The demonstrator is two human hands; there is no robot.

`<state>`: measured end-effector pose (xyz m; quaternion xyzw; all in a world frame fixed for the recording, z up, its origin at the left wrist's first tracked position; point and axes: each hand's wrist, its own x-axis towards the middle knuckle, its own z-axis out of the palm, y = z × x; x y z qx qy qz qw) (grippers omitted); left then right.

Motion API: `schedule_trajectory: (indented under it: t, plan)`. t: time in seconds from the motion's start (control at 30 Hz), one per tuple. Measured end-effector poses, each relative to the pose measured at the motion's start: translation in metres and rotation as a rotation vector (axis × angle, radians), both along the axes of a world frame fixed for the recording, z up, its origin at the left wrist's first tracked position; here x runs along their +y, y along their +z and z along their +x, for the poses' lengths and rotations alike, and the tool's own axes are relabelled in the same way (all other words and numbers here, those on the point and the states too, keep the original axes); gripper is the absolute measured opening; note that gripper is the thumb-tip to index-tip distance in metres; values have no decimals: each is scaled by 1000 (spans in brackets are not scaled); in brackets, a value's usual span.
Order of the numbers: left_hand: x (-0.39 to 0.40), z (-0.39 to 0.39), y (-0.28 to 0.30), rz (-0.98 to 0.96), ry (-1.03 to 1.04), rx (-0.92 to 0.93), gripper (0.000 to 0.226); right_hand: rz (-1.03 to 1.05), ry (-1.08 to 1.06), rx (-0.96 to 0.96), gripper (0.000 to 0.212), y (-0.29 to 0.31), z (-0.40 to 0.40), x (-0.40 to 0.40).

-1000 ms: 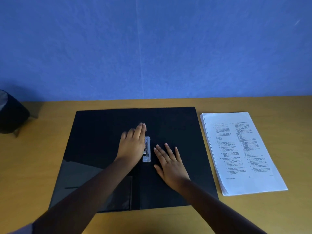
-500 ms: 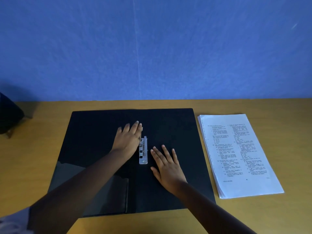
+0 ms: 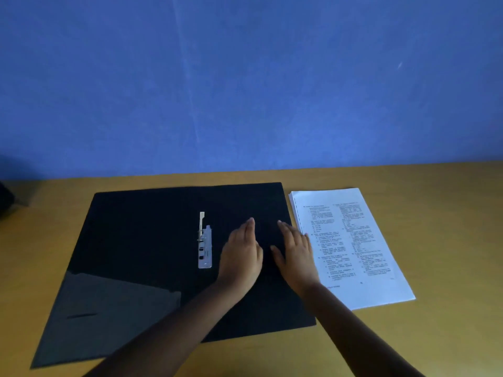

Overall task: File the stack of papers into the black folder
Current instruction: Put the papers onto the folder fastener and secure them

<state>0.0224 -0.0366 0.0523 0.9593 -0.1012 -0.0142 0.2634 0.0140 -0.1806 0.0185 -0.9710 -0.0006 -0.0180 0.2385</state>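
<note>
The black folder (image 3: 141,240) lies spread open and flat on the wooden table. A metal fastener clip (image 3: 204,247) sits at its spine, with one prong raised at the far end. The stack of printed papers (image 3: 353,246) lies just right of the folder. My left hand (image 3: 241,254) hovers flat over the folder's right half, fingers together, holding nothing. My right hand (image 3: 295,250) is flat over the folder's right edge, its fingers reaching the left edge of the papers. Whether it touches them I cannot tell.
The wooden table (image 3: 449,240) runs back to a blue wall (image 3: 245,77). A dark object (image 3: 5,200) shows at the far left edge. A glossy pocket (image 3: 109,303) covers the folder's near left corner.
Both hands have left the fastener clip and moved right, toward the papers. The clip is uncovered and one prong now stands out at its far end.
</note>
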Motion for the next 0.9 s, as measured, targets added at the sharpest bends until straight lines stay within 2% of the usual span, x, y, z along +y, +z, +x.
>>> schedule_trajectory:
  t: [0.17,0.23,0.37,0.7,0.9]
  plan:
    - [-82,-15,4,-335,87,614,45,-105,-334,136,62,2,-13,-79]
    - [-104,-20,7,-422,141,726,40,-131,-441,187,63,1,-18,-106]
    - [-124,-24,9,-522,275,807,34,-166,-560,249,66,0,-20,-147]
    - [-144,-15,1,-740,480,894,37,-1,-669,283,66,5,-5,-186]
    - [-146,-9,-7,-746,561,903,34,24,-692,353,64,8,12,-203]
